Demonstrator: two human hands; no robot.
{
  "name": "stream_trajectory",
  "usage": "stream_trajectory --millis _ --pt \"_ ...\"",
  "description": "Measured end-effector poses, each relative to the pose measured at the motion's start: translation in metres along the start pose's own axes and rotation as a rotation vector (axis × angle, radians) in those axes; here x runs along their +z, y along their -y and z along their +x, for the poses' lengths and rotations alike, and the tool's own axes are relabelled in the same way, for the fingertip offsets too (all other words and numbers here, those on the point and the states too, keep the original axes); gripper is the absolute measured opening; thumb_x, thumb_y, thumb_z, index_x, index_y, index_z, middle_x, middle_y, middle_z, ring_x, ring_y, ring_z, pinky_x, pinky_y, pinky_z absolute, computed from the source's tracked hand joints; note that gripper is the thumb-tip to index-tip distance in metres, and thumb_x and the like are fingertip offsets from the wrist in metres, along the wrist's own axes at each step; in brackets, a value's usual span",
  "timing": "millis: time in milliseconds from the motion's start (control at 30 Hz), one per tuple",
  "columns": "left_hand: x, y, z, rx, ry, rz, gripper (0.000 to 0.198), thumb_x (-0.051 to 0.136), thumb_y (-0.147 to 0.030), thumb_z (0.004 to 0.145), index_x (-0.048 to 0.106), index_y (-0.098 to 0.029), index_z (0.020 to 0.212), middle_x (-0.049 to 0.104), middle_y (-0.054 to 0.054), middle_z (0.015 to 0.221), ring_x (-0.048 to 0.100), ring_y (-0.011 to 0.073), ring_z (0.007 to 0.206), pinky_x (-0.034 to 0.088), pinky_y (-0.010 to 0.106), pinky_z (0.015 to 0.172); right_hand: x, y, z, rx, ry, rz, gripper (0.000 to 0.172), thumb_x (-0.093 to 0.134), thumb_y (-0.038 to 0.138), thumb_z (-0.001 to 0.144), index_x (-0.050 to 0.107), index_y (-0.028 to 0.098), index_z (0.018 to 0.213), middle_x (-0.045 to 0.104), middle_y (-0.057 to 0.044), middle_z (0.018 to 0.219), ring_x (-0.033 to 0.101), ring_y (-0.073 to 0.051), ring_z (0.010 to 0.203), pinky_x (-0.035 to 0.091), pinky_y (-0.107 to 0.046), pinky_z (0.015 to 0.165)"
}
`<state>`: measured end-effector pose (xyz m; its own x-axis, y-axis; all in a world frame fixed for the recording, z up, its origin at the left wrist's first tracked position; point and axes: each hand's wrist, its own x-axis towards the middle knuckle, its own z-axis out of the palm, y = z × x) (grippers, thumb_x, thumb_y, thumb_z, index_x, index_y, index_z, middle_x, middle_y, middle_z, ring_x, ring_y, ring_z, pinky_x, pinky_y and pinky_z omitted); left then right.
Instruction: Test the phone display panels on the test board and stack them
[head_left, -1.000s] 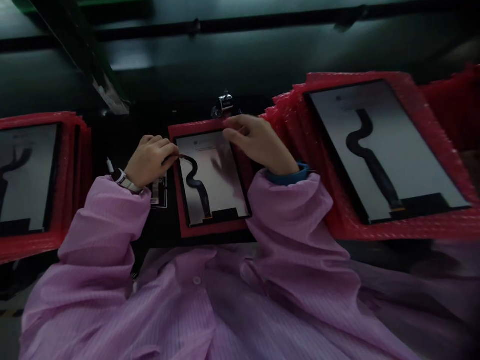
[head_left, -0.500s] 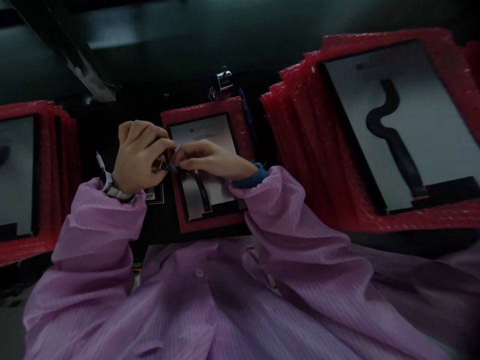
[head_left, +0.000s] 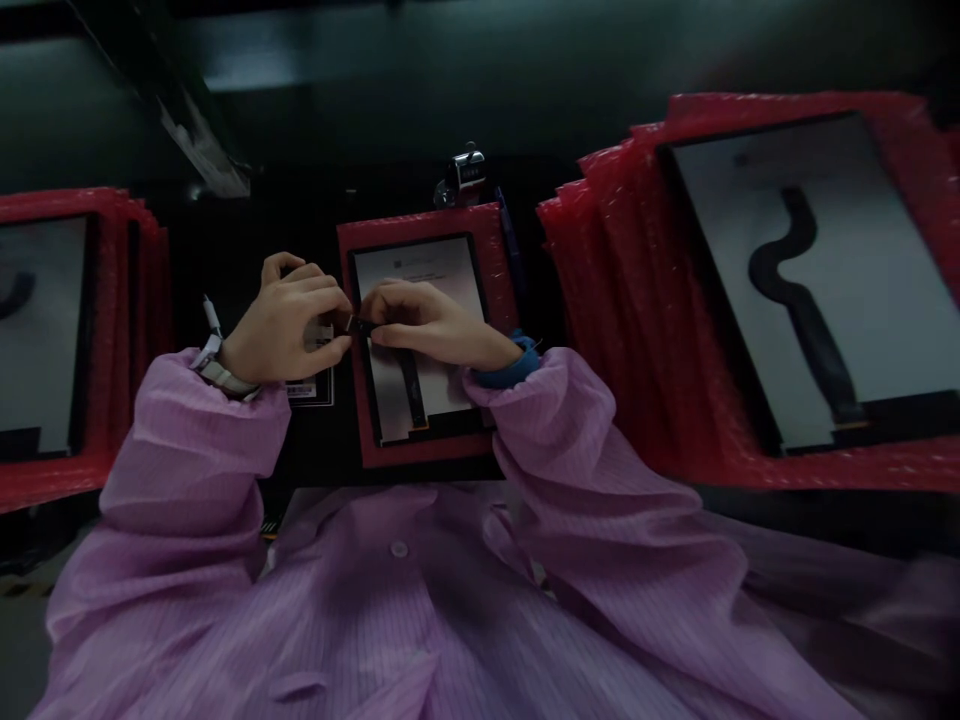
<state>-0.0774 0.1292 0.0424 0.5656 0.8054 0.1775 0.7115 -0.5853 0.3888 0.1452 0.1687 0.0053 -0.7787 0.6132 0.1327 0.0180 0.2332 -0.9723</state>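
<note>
A display panel (head_left: 450, 385) with a pale back and dark edges lies on a red bubble-wrap sheet (head_left: 420, 455) in front of me. From its lower edge a black flex cable (head_left: 411, 385) runs up to my right hand (head_left: 431, 325), whose thumb and fingers pinch it near its end. The cable's small connector end sticks out leftward past those fingertips. Around that end, my left hand (head_left: 289, 325) curves with thumb and index finger apart, their tips very close to it. Whether they touch it is hard to make out in the dim light.
At right stands a stack of red bubble-wrap sheets (head_left: 622, 330) with another display panel (head_left: 885, 260) on top. A similar stack (head_left: 112, 380) is at left. Behind the middle panel are a metal tally counter (head_left: 469, 172) and a blue pen (head_left: 510, 235). A barcode label (head_left: 304, 390) lies by my left wrist.
My left thumb and index finger have spread apart around the cable's end. My right hand keeps its pinch, and the connector end now shows more clearly. The whole view has shifted slightly.
</note>
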Motion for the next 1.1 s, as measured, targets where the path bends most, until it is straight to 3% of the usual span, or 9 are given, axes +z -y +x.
stream_trajectory --millis 133,267,533,900,1000,1100 --pt "0.002 0.001 0.001 -0.017 0.063 -0.05 0.027 0.042 -0.032 0.09 0.062 -0.02 0.077 0.064 0.003 0.074 0.061 0.0233 0.082 0.036 0.051 0.094 0.003 -0.003 0.002 -0.067 -0.067 -0.242 0.005 0.056 0.019 0.08 0.053 0.021 0.077 0.06 -0.003 0.089 0.051 -0.018 0.088 0.042 -0.034 0.087" --pt "0.009 0.0 0.003 -0.007 0.043 -0.04 0.027 0.042 -0.031 0.092 0.059 -0.02 0.073 0.061 0.002 0.069 0.059 0.022 0.079 0.036 0.049 0.092 0.009 -0.008 0.004 -0.109 -0.088 -0.312 0.002 0.053 0.021 0.081 0.055 0.021 0.081 0.061 -0.004 0.091 0.052 -0.019 0.088 0.042 -0.036 0.089" --pt "0.013 -0.003 0.003 -0.025 0.045 -0.036 0.024 0.044 -0.027 0.09 0.058 -0.022 0.071 0.06 0.002 0.068 0.059 0.0227 0.081 0.036 0.051 0.096 0.015 -0.008 0.005 -0.084 -0.142 -0.295 0.008 0.053 0.02 0.081 0.048 0.022 0.075 0.056 -0.001 0.082 0.049 -0.018 0.082 0.04 -0.035 0.089" --pt "0.019 -0.003 0.004 -0.035 0.005 0.031 0.026 0.042 -0.029 0.092 0.06 -0.022 0.075 0.064 0.003 0.075 0.061 0.0228 0.084 0.038 0.055 0.1 0.009 -0.008 0.006 -0.058 -0.098 -0.233 0.019 0.058 0.026 0.093 0.052 0.02 0.075 0.056 -0.001 0.082 0.05 -0.015 0.081 0.04 -0.03 0.08" --pt "0.015 -0.002 0.003 -0.164 -0.127 0.1 0.028 0.041 -0.034 0.097 0.064 -0.021 0.088 0.07 0.004 0.093 0.062 0.0243 0.101 0.037 0.057 0.104 -0.005 -0.006 0.005 0.014 -0.102 -0.13 0.025 0.051 0.037 0.101 0.057 0.021 0.083 0.059 -0.001 0.083 0.053 -0.014 0.078 0.044 -0.028 0.075" --pt "0.011 -0.003 0.001 -0.372 -0.448 0.191 0.038 0.048 -0.041 0.097 0.059 -0.018 0.125 0.058 0.008 0.14 0.045 0.0316 0.136 0.026 0.064 0.116 -0.025 -0.012 0.004 0.054 -0.331 -0.313 0.024 0.048 0.038 0.103 0.059 0.021 0.09 0.066 -0.005 0.094 0.058 -0.019 0.09 0.048 -0.035 0.089"
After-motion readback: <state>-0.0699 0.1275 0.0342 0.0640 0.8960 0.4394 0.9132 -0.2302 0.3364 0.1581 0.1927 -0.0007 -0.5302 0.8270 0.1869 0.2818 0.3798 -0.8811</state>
